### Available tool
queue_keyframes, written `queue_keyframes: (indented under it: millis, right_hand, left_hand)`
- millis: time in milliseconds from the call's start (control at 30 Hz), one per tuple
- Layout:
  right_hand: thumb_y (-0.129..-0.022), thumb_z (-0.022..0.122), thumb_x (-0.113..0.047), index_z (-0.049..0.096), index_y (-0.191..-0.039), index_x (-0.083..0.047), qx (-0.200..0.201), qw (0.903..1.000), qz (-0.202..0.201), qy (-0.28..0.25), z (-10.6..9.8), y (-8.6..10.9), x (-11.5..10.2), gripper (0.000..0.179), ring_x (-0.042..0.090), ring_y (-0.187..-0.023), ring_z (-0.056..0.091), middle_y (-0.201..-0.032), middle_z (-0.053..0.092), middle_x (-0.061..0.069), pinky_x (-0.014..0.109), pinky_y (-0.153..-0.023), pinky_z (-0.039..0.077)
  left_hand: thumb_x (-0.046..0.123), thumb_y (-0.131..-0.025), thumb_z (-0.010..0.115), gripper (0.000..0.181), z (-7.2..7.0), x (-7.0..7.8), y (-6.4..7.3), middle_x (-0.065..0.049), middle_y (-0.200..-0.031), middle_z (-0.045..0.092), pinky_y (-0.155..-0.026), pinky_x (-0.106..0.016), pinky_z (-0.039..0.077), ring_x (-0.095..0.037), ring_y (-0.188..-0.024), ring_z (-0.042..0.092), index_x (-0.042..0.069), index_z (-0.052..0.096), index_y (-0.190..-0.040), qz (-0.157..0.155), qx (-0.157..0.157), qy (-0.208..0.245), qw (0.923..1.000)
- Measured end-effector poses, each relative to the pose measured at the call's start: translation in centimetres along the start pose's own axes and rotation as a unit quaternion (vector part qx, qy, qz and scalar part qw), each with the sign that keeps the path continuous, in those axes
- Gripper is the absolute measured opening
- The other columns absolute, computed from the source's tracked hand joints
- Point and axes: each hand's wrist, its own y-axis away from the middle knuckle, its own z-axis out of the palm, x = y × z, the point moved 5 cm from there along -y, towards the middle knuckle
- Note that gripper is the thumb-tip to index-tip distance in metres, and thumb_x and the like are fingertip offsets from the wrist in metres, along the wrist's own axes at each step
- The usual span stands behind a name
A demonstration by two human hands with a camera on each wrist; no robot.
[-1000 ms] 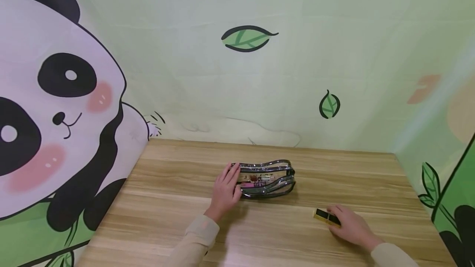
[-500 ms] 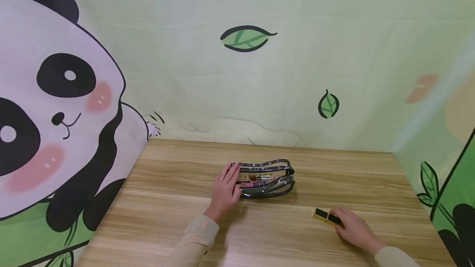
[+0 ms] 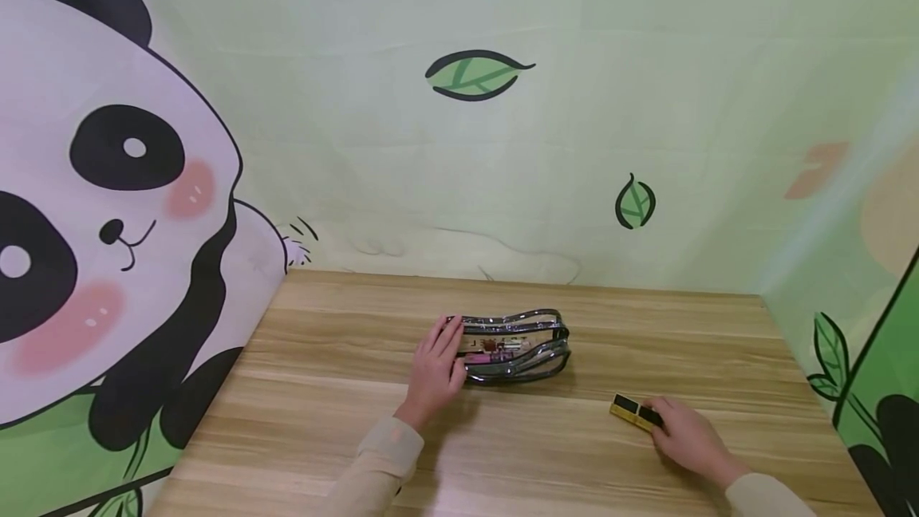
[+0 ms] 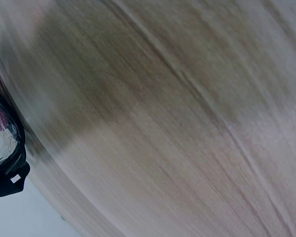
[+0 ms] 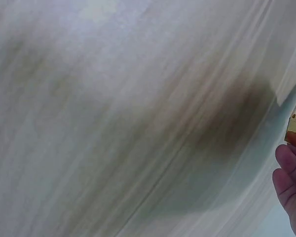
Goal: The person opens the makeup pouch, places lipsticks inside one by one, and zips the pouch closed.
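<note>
A clear pouch with black trim (image 3: 531, 375) lies near the middle of the wooden table, with pink and other small items visible inside. On its left end rests my left hand (image 3: 434, 361), fingers extended over the top and thumb at the near side. Only a corner of the pouch (image 4: 20, 136) enters the left wrist view. To the right and nearer, my right hand (image 3: 691, 433) pinches the right end of a gold-and-black lipstick tube (image 3: 630, 410). In the right wrist view, the fingers (image 5: 291, 180) and gold casing (image 5: 295, 126) show at the right edge.
The wooden table (image 3: 301, 437) meets a pale green cloth backdrop (image 3: 345, 118) along its far edge. A large panda print (image 3: 143, 246) covers the left side of the backdrop, and leaf prints mark the rest.
My right hand has shifted slightly right and moved its hold toward the tube's right end. The tube has turned and shifted a little. My left hand and the pouch stay in place.
</note>
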Motion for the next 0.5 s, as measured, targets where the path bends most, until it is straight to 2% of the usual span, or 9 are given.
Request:
queue_keyframes:
  millis: [267,367,500]
  right_hand:
    - [-0.067,0.066,-0.004,0.059,-0.102,-0.002,0.028,0.9996,-0.006,-0.006,-0.8,-0.5,-0.1,0.036,0.020,-0.080,0.059,-0.093,0.060,0.009,0.037,-0.064,0.050]
    - [-0.068,0.065,-0.006,0.059,-0.103,-0.002,0.025,0.9997,0.000,-0.005,-0.9,-0.7,0.0,0.036,0.013,-0.073,0.055,-0.094,0.060,0.009,0.030,-0.060,0.048]
    - [-0.069,0.063,-0.006,0.058,-0.104,-0.002,0.022,0.9996,0.008,-0.017,-1.2,-1.1,-0.2,0.036,0.005,-0.062,0.045,-0.093,0.058,0.008,0.021,-0.051,0.040]
  left_hand:
    - [0.016,-0.072,0.048,0.052,0.0,0.0,0.0,-0.006,-0.132,0.047,-0.091,-0.043,0.039,-0.028,-0.124,0.038,0.002,0.052,-0.122,0.005,0.007,-0.005,1.0000]
    - [0.015,-0.071,0.049,0.052,-0.1,0.0,0.0,-0.006,-0.131,0.048,-0.090,-0.043,0.040,-0.027,-0.124,0.038,0.002,0.053,-0.121,0.009,0.013,-0.006,0.9999]
    - [0.018,-0.073,0.045,0.051,-0.1,0.0,0.0,-0.006,-0.131,0.048,-0.090,-0.043,0.040,-0.028,-0.123,0.039,0.001,0.054,-0.120,0.011,0.015,-0.008,0.9998]
